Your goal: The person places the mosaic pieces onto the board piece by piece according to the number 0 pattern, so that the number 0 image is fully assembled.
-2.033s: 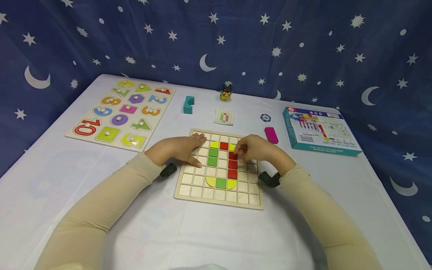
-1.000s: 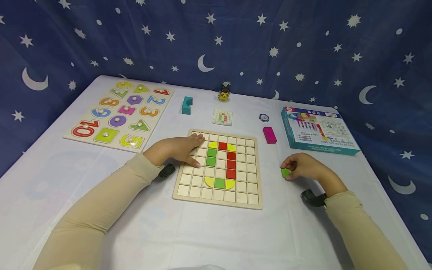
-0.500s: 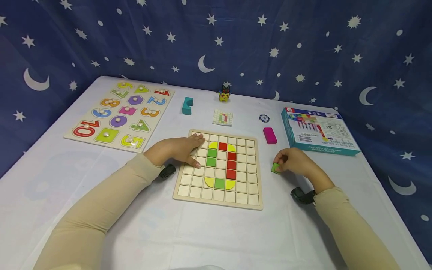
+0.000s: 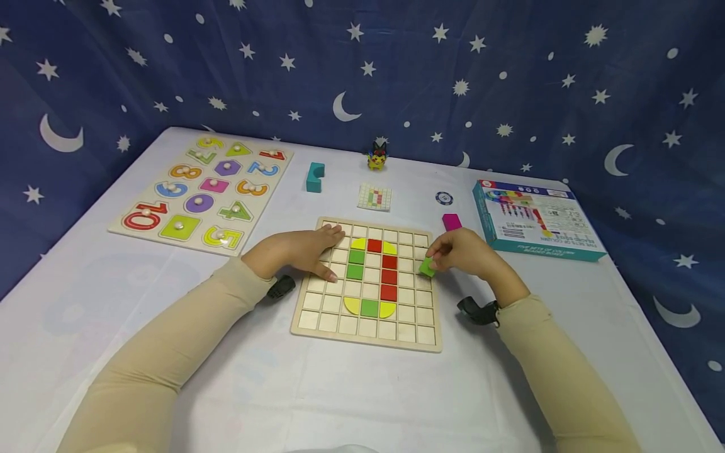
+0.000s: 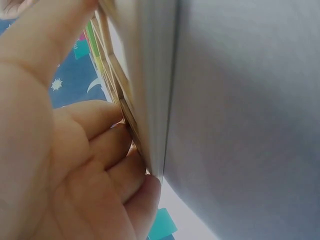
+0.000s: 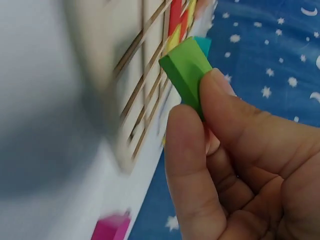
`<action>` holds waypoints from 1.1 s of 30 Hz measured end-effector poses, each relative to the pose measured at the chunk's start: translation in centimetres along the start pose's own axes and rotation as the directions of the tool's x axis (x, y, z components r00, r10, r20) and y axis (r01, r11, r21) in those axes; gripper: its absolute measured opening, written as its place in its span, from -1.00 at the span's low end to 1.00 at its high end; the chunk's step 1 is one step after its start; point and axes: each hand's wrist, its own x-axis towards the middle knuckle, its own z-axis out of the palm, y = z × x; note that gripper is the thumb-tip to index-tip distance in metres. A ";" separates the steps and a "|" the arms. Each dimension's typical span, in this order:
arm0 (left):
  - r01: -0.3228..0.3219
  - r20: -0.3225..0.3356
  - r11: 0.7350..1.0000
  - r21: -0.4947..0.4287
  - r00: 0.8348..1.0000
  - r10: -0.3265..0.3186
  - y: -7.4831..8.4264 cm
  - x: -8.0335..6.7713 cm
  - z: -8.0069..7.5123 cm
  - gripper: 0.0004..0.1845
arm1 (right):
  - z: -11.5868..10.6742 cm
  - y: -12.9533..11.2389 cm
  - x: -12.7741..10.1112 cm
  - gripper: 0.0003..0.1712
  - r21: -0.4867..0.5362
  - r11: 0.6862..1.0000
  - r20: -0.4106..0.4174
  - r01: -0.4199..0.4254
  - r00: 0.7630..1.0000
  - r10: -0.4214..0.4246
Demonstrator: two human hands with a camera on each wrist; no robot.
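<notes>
My right hand (image 4: 464, 251) pinches a green square tile (image 6: 186, 70) between thumb and fingers, over the right edge of the wooden grid board (image 4: 362, 345). In the head view that tile overlaps the board's right-hand cells. My left hand (image 4: 303, 251) rests on the board's left side with fingers straight; in the left wrist view its fingertips (image 5: 145, 192) are at the board's edge. Set in the board are red squares (image 4: 389, 277), green squares (image 4: 355, 272) and yellow quarter-round pieces (image 4: 352, 306), forming a partial ring around bare cells.
Behind the board lies a small pattern card (image 4: 374, 197), with a toy figure (image 4: 377, 156) beyond. A teal block (image 4: 314, 177), a number puzzle (image 4: 198, 189), a magenta block (image 4: 451, 221), a round chip (image 4: 444, 198) and a teal box (image 4: 538, 220) are around it.
My right hand left the board, took hold of a green tile on the table to the right, and carried it left to the board's edge. The left hand has stayed in place.
</notes>
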 end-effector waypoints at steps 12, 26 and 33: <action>0.020 0.012 1.000 0.000 1.000 -0.020 0.0 0.0 -0.1 0.04 | 3.0 -4.9 1.5 -0.86 0.085 0.993 0.127 0.080 0.988 -0.091; 0.010 0.006 1.000 0.013 1.000 -0.010 -0.1 0.0 0.0 0.05 | 6.9 -8.9 3.5 -0.92 -0.071 0.980 0.244 0.184 0.956 -0.162; 0.018 0.014 1.000 0.003 1.000 -0.018 -0.2 0.2 0.0 0.05 | 7.5 -9.4 3.9 -0.91 -0.103 0.977 0.275 0.187 0.949 -0.153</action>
